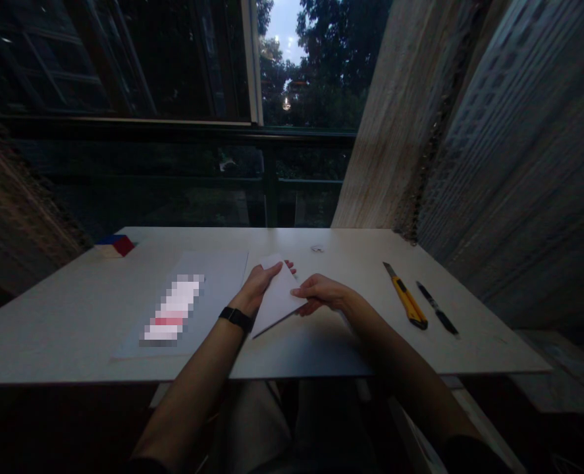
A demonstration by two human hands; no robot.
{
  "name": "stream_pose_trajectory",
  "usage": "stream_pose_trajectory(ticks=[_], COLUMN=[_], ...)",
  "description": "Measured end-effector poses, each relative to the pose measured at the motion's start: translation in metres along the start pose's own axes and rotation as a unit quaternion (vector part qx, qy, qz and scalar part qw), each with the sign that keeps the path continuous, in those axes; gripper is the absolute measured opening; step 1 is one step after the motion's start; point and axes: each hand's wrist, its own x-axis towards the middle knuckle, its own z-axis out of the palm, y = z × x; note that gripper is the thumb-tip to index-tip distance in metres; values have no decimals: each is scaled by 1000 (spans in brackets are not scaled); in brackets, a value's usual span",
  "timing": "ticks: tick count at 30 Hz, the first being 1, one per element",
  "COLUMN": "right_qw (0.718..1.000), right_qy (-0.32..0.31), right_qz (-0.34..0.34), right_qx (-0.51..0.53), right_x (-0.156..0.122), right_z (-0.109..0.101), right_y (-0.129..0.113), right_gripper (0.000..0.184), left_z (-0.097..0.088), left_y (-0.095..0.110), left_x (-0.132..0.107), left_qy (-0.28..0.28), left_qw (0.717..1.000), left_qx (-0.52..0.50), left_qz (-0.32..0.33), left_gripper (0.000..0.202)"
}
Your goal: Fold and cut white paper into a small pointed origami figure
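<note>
Between my two hands a folded piece of white paper [278,296] is held up at a slant above the table. My left hand [265,280] grips its upper left side, thumb on the front face and fingers behind. At the right edge, my right hand [321,291] pinches the paper between thumb and fingers. A black band circles my left wrist. To the left a large white sheet [227,276] lies flat, with a blurred-out item [173,309] on it.
A yellow utility knife [405,296], its blade out, and a black pen [437,308] lie at the right of the white table [341,359]. A colourful cube [115,246] sits at the far left. Near the back lies a small whitish object [317,249]. Curtains and a window stand behind.
</note>
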Motion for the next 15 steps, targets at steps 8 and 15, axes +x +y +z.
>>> stream_pose_trajectory(ticks=[8, 15], right_qw=[1000, 1000], right_qy=[1, -3], right_qz=[12, 30], right_qx=[-3, -8], right_x=[0, 1], right_z=[-1, -2], right_y=[1, 1], right_gripper=[35, 41], left_z=[-2, -5], left_y=[0, 1], left_x=[0, 3], left_qy=[8, 10], left_qw=[1000, 999], left_qx=[-8, -7], left_qz=[27, 36], left_gripper=[20, 20])
